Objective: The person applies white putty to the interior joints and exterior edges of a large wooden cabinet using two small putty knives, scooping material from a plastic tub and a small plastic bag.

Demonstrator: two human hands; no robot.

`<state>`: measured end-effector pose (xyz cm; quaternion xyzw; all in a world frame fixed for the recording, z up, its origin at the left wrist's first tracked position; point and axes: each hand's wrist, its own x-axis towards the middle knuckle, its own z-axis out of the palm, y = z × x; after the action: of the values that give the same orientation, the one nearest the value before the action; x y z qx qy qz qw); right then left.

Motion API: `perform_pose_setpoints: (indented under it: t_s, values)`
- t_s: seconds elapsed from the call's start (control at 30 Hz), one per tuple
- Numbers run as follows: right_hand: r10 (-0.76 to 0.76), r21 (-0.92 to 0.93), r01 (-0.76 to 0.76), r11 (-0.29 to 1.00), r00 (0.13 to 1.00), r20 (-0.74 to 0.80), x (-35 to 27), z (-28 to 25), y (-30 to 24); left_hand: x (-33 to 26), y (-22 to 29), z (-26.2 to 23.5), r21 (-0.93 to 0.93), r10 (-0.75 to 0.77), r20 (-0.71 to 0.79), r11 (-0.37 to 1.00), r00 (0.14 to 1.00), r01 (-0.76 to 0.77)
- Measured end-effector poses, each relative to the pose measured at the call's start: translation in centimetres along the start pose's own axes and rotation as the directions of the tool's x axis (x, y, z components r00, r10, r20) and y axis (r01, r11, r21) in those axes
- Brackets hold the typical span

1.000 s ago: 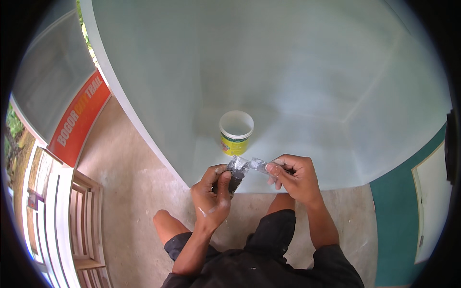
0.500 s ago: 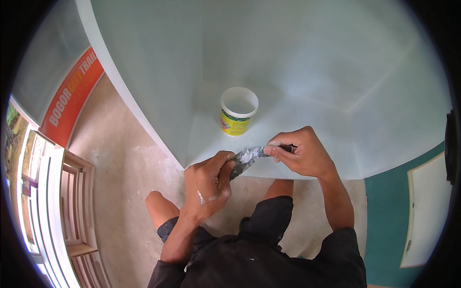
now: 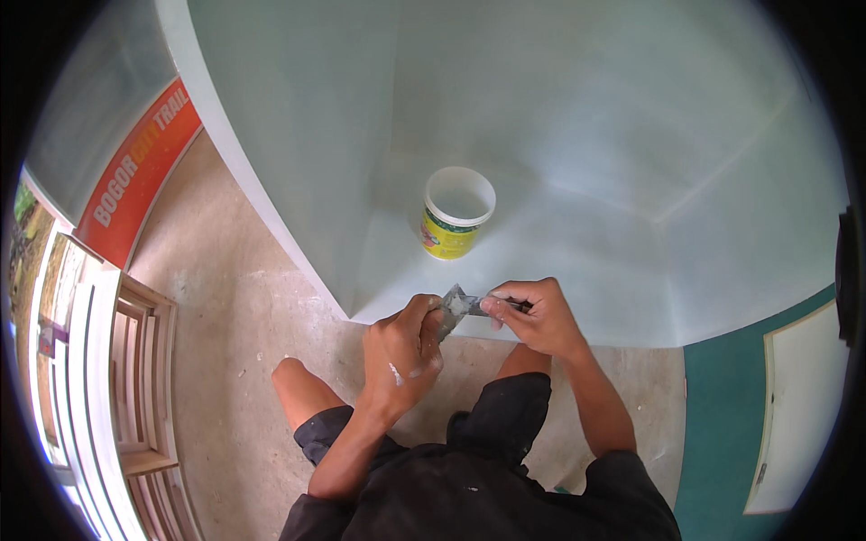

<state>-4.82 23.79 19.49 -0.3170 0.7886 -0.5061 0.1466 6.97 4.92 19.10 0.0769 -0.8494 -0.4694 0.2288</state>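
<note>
Between my hands, two putty-smeared blades meet. My left hand [image 3: 401,352], marked with white smears, is closed on a flat grey scraper [image 3: 451,316] that points up and away from me. In my right hand [image 3: 539,316] is a putty knife [image 3: 475,307], gripped by its dark handle, its blade pointing left against the scraper. Whitish putty [image 3: 461,305] clings where the blades touch. Just beyond my hands, a yellow and white plastic tub [image 3: 448,240] stands upright and uncovered on a pale green surface [image 3: 559,270].
Pale green panels rise around the tub, with a white edge [image 3: 262,212] curving along the left. An orange-red banner [image 3: 135,176] and slatted wooden frames [image 3: 135,379] are at the far left. Right of me is a teal wall [image 3: 722,424] with a white panel [image 3: 798,406]. Bare floor [image 3: 225,361] lies below.
My right hand has moved left and slightly lower, bringing the putty knife across the scraper. The scraper's tip points up more, and less putty shows between the blades.
</note>
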Motion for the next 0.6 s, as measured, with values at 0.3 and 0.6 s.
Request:
perform_pose_setpoints:
  t_s: [0.3,0.6]
  values:
    - [0.279,0.588,-0.180,0.789,0.957,-0.082,-1.6,6.4,3.7,-1.5,0.1,2.0,0.051,-0.005,-0.089,0.999,0.996,0.009]
    - [0.280,0.796,-0.058,0.602,0.949,-0.143,-2.2,7.6,1.8,-3.7,-0.3,2.5,0.134,-0.009,-0.068,0.991,0.998,0.018]
